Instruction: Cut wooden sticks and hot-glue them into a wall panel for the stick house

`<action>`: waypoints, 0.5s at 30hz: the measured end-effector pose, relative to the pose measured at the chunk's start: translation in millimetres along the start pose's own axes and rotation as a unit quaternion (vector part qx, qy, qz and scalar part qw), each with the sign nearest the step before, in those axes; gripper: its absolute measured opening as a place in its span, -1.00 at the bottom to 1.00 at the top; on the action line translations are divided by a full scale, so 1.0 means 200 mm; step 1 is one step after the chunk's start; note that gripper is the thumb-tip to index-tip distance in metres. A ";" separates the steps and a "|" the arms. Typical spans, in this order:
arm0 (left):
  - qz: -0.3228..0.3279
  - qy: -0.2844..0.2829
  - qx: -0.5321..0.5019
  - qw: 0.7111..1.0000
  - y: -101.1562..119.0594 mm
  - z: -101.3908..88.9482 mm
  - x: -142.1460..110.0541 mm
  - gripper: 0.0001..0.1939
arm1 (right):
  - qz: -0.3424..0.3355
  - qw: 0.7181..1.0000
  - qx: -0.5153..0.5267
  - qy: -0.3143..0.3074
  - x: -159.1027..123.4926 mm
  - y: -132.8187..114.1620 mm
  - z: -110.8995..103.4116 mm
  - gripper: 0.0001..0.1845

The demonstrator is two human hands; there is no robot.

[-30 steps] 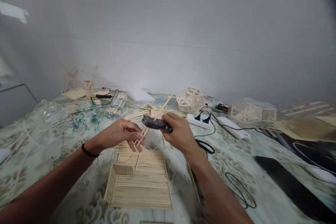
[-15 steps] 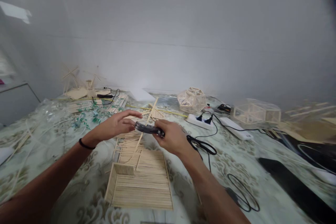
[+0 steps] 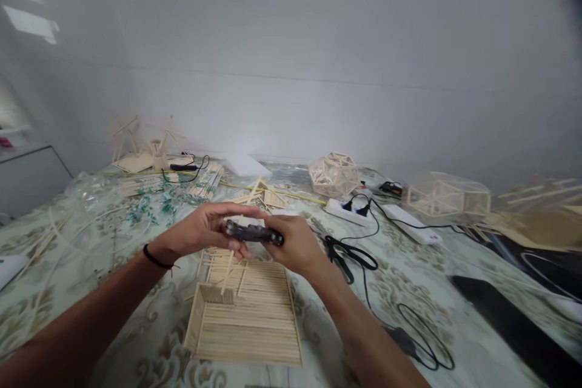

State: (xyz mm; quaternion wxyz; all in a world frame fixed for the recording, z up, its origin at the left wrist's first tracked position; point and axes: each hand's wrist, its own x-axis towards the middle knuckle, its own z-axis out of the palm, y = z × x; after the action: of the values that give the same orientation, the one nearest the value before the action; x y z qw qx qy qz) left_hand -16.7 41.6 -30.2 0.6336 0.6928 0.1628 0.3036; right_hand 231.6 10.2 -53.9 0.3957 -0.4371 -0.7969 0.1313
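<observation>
Dark hand tool [image 3: 252, 233] lay crosswise between the two hands, above the far part of a slatted stick panel [image 3: 248, 327]. Right hand [image 3: 293, 242] was clamped on the tool's right end; left hand [image 3: 207, 230] curled about its left end, forefinger stretched along the far side almost to the right hand's knuckles. A thin wooden stick [image 3: 227, 276] slanted below the left fingers, its near end over the panel's short upright wall [image 3: 216, 294]; could not tell whether those fingers pinched it or only touched it. Half a second earlier the left hand had stood more open, and the stick had run well past the tool toward the far side; by now its near end had come nearer and the left hand had closed in around the tool. Beyond the hands, a pile of loose sticks [image 3: 273, 199]. To the right, black-handled scissors [image 3: 352, 254], then a white power strip [image 3: 348, 212] with two dark plugs in it; farther off, a rounded stick frame [image 3: 334, 174] near the wall. Small marks on the white bar [image 3: 409, 224] at right were too small to read.
</observation>
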 end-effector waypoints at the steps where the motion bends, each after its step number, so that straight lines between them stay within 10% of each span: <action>1: 0.006 0.014 0.007 1.000 0.01 -0.01 0.00 -0.40 | 0.011 1.000 0.019 0.016 0.00 -0.01 -0.01 -0.89; 9: -0.009 0.001 0.146 0.989 0.12 0.06 -0.01 -0.63 | 0.134 0.960 0.217 0.113 0.04 -0.14 -0.06 -0.46; 15: 0.021 -0.017 0.255 0.967 0.21 0.22 -0.03 -0.77 | 0.140 0.940 0.301 0.080 0.05 -0.31 -0.11 -0.58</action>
State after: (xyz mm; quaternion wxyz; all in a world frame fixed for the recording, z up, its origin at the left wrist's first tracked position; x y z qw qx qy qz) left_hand -1.0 -2.8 9.8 0.4326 0.8394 0.2098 0.2535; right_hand 208.5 -21.4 -0.3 0.5487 -0.4138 -0.6167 0.3839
